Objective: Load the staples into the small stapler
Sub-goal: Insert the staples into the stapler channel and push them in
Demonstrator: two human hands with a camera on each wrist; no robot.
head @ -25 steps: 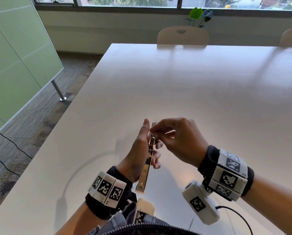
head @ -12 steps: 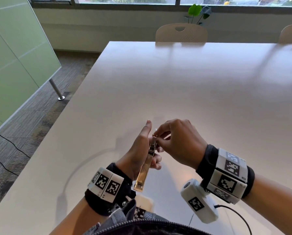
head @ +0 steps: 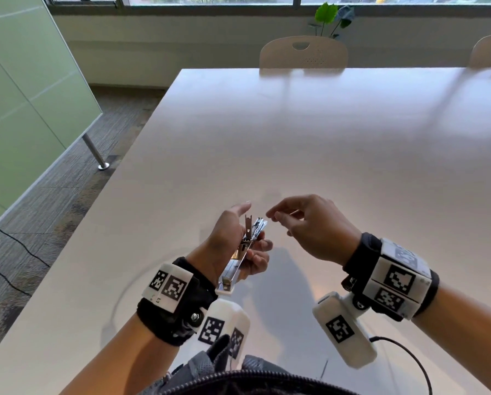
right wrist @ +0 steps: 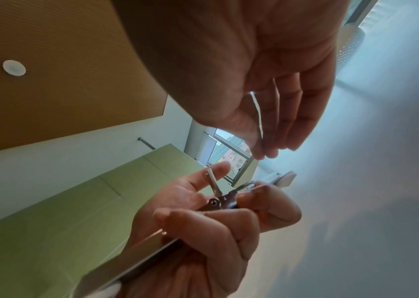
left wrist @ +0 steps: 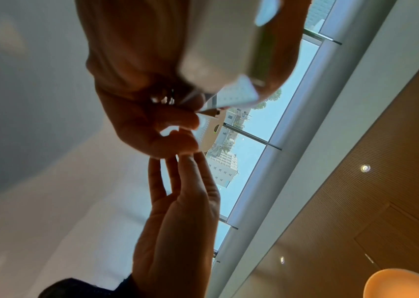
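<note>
Curled fingers (head: 263, 245) of the left hand (head: 233, 238) grip the small stapler (head: 245, 246) above the white table (head: 352, 155), thumb stretched straight beside it. The stapler's metal arm is flipped up, its magazine channel exposed and pointing away from the person. Just to its right, apart from it, the right hand (head: 315, 226) hovers, thumb and forefinger pinching a thin strip of staples (right wrist: 257, 115), remaining fingers loosely extended, palm turned down.
</note>
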